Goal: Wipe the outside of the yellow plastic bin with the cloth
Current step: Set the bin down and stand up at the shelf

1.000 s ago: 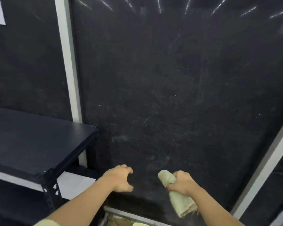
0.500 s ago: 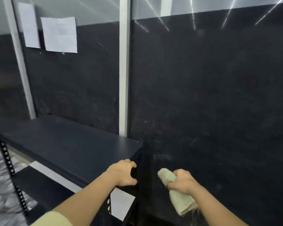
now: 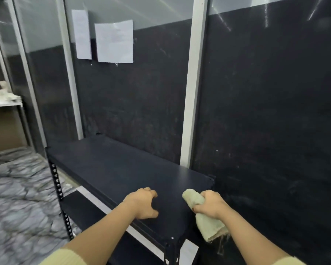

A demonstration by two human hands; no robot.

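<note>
Your right hand (image 3: 210, 206) is closed in a fist around the cloth (image 3: 203, 213), a pale greenish-beige rag rolled into a thick bundle; one rounded end sticks up past your thumb and the looser, frayed end hangs below your fist, near the front right corner of the dark shelf (image 3: 122, 169). Your left hand (image 3: 142, 205) holds nothing: its fingers are curled into a loose claw with the thumb spread, and it sits over the front part of the shelf top, though from this angle you cannot tell whether the fingertips actually touch the surface or hang just above it. The two hands are near each other, the left one over the shelf and the right one at its right end. The shelf is a low metal rack with a bare dark blue top, perforated black uprights (image 3: 57, 180) at its corners and a lower level with a white strip along its edge. Behind the shelf stands a dark panelled wall (image 3: 266, 111) divided by pale vertical frames (image 3: 194, 83), and two white sheets of paper (image 3: 114, 42) are stuck to the wall above the shelf's far end. To the left of the shelf the floor (image 3: 17, 197) has a grey marbled pattern, blurred here. The yellow bin is nowhere in this view, so its place cannot be given. Pale yellow sleeve cuffs (image 3: 65, 258) show at the bottom edge, below the shelf's front.
</note>
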